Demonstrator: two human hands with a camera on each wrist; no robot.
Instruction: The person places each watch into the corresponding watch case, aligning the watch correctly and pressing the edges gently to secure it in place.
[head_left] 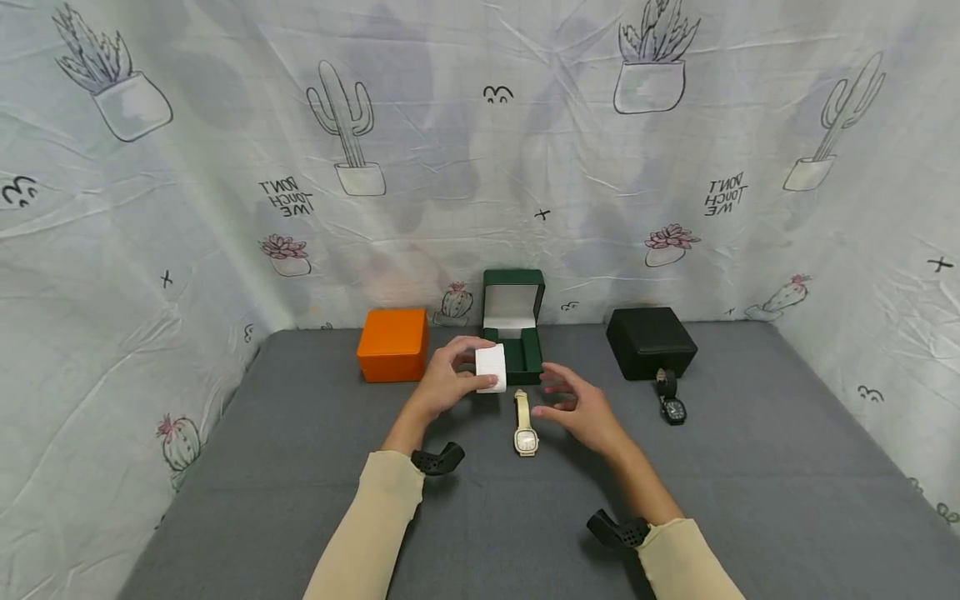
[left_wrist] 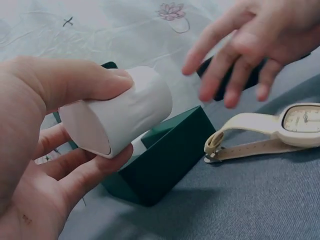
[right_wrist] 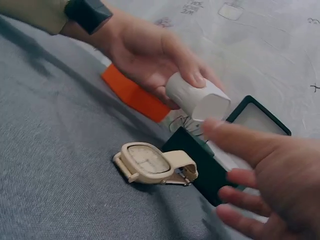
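Note:
My left hand [head_left: 448,379] grips a white watch cushion [left_wrist: 135,107] between thumb and fingers, just in front of the raised-lid green watch box [head_left: 531,354]. Beside it, my right hand [head_left: 581,408] has its fingers spread and holds nothing; in the right wrist view its thumb comes close to the cushion's end, and I cannot tell whether they touch. Between the hands a cream watch [head_left: 527,440] lies on the grey cloth, its strap [right_wrist: 180,160] fastened in a loop and pointing toward the box.
A closed orange box [head_left: 392,346] stands at the back left. At the back right is a closed black box [head_left: 651,342], with a black watch [head_left: 672,408] lying in front of it. A cactus-print curtain [head_left: 450,125] hangs behind the grey table [head_left: 315,467].

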